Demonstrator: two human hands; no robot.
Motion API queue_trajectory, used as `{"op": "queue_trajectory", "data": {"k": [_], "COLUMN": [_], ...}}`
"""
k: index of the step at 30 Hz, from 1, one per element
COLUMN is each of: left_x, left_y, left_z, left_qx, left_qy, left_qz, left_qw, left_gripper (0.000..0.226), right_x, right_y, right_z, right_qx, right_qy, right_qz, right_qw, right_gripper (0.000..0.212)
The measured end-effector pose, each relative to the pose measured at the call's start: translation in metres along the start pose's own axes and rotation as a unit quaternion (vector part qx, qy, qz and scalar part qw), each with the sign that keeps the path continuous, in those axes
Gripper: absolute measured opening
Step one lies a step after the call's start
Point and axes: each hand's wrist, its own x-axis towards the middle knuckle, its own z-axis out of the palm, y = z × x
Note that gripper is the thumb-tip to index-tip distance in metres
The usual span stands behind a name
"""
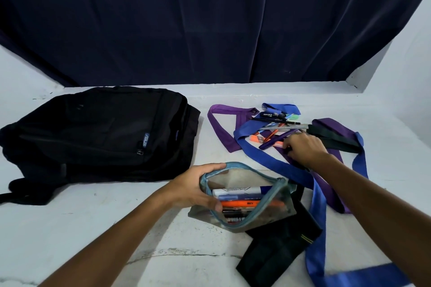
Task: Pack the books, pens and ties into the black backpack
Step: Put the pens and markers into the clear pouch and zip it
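The left hand [198, 187] grips the rim of the open pouch [242, 196], spreading it. The right hand [303, 149] curls among loose pens [272, 140] tangled with ties [263, 158]; whether it has one, I cannot tell. Lifting could drag a tie. The backpack [100, 133] lies zipped, left.

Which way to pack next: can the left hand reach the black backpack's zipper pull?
Probably not yet: the left hand grips the clear zip pouch, though nothing lies between it and the black backpack.

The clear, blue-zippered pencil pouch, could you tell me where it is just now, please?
In the head view the clear, blue-zippered pencil pouch sits front and centre on the white table, held open by the left hand, beside the black backpack.
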Motion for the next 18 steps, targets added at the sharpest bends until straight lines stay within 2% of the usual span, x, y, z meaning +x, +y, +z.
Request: {"op": "queue_trajectory", "data": {"k": [2, 4, 6, 7, 9, 12, 15, 18], "left_x": [0.000, 0.000, 0.000, 0.000, 0.000, -0.002, -0.004, -0.004], "left_y": [0.001, 0.000, 0.000, 0.000, 0.000, 0.004, 0.008, 0.005], "left_z": [0.000, -0.001, -0.002, -0.002, -0.001, 0.001, 0.003, 0.003], "left_qx": [-0.002, -0.002, -0.005, -0.006, -0.012, -0.016, 0.005, 0.005], "left_qy": [-0.001, -0.001, -0.004, -0.005, -0.007, -0.020, -0.012, -0.007], "left_qz": [0.000, -0.007, -0.015, -0.018, -0.020, -0.003, 0.007, 0.013], "left_qw": [1.000, 1.000, 1.000, 1.000, 1.000, 1.000, 1.000, 1.000], "left_gripper": [0.103, 0.109, 0.119, 0.123, 0.125, 0.105, 0.089, 0.087], "right_x": [-0.002, -0.005, -0.013, -0.020, -0.035, -0.052, -0.058, -0.063], "right_y": [-0.005, -0.019, -0.041, -0.054, -0.078, -0.109, -0.129, -0.132], "right_z": [-0.006, -0.022, -0.044, -0.057, -0.078, -0.085, -0.070, -0.061], "right_qx": [0.027, 0.145, 0.295, 0.358, 0.418, 0.359, 0.254, 0.231], "right_qy": [0.015, 0.038, 0.054, 0.042, -0.037, -0.134, -0.146, -0.134], "right_qz": [-0.016, -0.032, -0.064, -0.086, -0.138, -0.198, -0.206, -0.211], "right_qw": [0.999, 0.988, 0.952, 0.929, 0.897, 0.902, 0.934, 0.940], "right_gripper": [0.021, 0.016, 0.010, 0.009, 0.011, 0.019, 0.025, 0.015]}}
